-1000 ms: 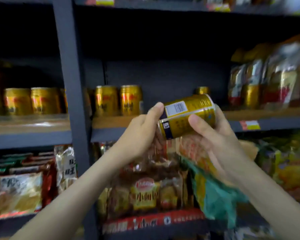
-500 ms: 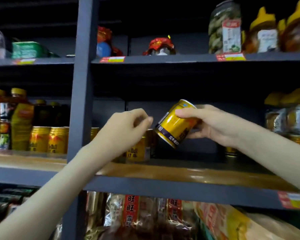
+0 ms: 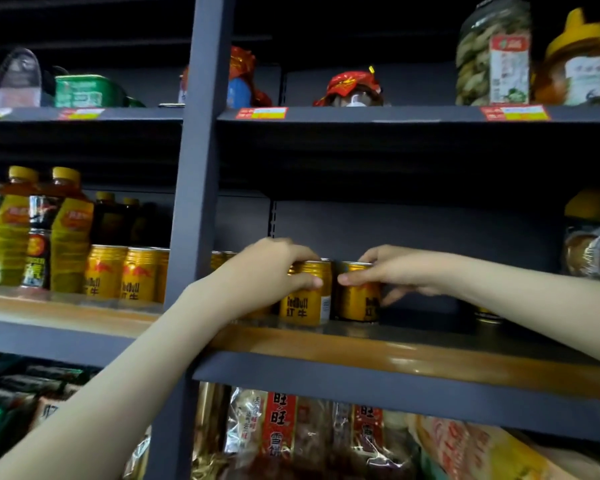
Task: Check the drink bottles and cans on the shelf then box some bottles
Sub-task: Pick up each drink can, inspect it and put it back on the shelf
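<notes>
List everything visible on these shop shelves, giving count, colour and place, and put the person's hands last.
left can: one, gold, upright on the middle shelf, right bay
right can: one, gold, upright, close beside the left can
other cans: at least three, gold, middle shelf, left bay
tall bottles: two, yellow caps and labels, left of the other cans
green tin: one, green, top shelf, left bay
red-wrapped jar: one, red top, top shelf, right bay
clear jar: one, pale contents, top shelf, far right
snack bags: several, red and clear, bottom shelf
left hand: one, grips the left can's top
right hand: one, grips the right can's top
</notes>
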A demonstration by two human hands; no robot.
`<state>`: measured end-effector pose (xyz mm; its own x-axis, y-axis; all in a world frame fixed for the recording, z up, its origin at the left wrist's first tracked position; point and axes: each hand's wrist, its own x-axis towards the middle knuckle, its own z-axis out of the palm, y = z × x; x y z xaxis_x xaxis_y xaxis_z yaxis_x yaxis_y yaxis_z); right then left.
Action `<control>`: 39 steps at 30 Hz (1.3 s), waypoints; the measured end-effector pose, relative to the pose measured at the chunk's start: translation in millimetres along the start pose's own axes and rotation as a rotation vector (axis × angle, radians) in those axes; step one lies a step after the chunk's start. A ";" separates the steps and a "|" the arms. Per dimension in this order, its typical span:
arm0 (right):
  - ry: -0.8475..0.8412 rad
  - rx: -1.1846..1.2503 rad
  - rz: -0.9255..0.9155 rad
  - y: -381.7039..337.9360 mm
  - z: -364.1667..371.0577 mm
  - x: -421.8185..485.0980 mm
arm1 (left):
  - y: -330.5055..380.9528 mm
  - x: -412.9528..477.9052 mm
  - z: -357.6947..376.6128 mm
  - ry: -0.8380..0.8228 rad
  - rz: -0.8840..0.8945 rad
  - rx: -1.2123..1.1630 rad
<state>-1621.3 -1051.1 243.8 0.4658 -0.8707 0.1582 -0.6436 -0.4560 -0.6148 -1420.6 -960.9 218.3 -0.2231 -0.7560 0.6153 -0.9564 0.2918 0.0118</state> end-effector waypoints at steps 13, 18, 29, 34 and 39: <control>0.286 -0.888 0.284 143.7 -110.2 -18.8 | 98.1 12.5 48.2 0.236 0.199 0.154; 0.227 -0.854 0.297 170.6 -114.2 -18.0 | 100.7 8.4 76.3 0.340 0.229 0.140; 0.190 -0.988 0.006 160.1 -97.7 -12.9 | 102.3 7.8 81.9 0.406 0.256 0.134; 0.192 -1.092 -0.107 141.1 -100.0 -28.4 | 101.0 7.5 82.4 0.464 0.240 0.104; 0.452 -1.031 -0.350 96.6 -93.8 -75.1 | 99.0 9.4 78.9 0.549 0.260 0.074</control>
<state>-1775.4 -1047.0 245.1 0.5904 -0.5600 0.5812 -0.8065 -0.4365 0.3988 -1532.3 -985.4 163.0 -0.3403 -0.2471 0.9073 -0.8984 0.3701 -0.2362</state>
